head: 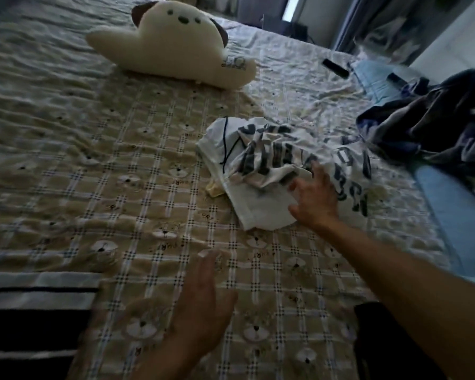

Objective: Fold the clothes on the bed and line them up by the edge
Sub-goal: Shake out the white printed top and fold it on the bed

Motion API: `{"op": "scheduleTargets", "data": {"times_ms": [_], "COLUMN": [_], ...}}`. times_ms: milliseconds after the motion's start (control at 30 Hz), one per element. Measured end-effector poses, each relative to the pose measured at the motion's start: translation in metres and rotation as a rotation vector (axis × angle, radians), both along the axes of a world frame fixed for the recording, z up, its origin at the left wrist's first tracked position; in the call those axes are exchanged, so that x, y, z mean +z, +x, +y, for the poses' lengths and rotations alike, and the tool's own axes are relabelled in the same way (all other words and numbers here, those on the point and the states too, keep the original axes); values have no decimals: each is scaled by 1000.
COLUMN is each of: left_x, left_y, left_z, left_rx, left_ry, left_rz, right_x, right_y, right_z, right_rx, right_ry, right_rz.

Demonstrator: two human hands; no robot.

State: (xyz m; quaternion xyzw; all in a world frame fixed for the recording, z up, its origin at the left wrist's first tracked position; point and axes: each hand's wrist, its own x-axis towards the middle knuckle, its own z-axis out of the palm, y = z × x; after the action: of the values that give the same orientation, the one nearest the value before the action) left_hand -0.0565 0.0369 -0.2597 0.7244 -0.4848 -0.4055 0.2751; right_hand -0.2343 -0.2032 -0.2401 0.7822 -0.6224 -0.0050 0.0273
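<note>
We see right hand (314,197) reaching over crumpled white T-shirt (261,171) with dark lettering, fingers spread, palm down; contact with cloth likely, no grip visible. Shirt lies mid-bed on beige plaid bedspread (137,187) with bear print, unfolded. Left hand (200,305) hovers above bedspread near us, fingers extended, empty, blurred. Dark blue garment heap (433,124) at right, apart from shirt. Cream dog plush pillow (173,42) at far side. Black-and-white striped cloth (33,300) at lower left edge.

White shirt (261,198) navy lettering; beige plaid blanket (159,204); cream plush (170,42).
</note>
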Motion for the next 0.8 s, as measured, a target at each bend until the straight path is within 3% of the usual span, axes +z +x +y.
{"op": "scheduleTargets", "data": {"times_ms": [100, 167, 200, 300, 433, 533, 633, 733, 800], "left_x": [4, 3, 4, 9, 29, 49, 63, 65, 62], "left_y": [-22, -29, -31, -35, -41, -41, -42, -57, -61], "left_z": [-19, -25, -26, -28, -40, -50, -47, -27, -10], "left_rx": [20, 45, 55, 87, 253, 348, 337, 298, 231], "left_ry": [-42, -30, -29, 23, 170, 201, 245, 327, 281], "left_rz": [9, -5, 9, 160, 559, 953, 1203, 1003, 882], "right_x": [3, 1, 0, 6, 41, 75, 96, 89, 82], "right_y": [-11, -10, -10, -14, -22, -33, -41, -49, -53], "right_z": [-38, -53, -56, -49, 10, 83, 155, 200, 213], "right_rx": [62, 86, 78, -25, -29, 182, 288, 214, -1], "right_ry": [170, 298, 347, 382, 596, 947, 1334, 1515, 1310], "right_rz": [172, 188, 116, -342, -780, -934, -909, -949, -1088]}}
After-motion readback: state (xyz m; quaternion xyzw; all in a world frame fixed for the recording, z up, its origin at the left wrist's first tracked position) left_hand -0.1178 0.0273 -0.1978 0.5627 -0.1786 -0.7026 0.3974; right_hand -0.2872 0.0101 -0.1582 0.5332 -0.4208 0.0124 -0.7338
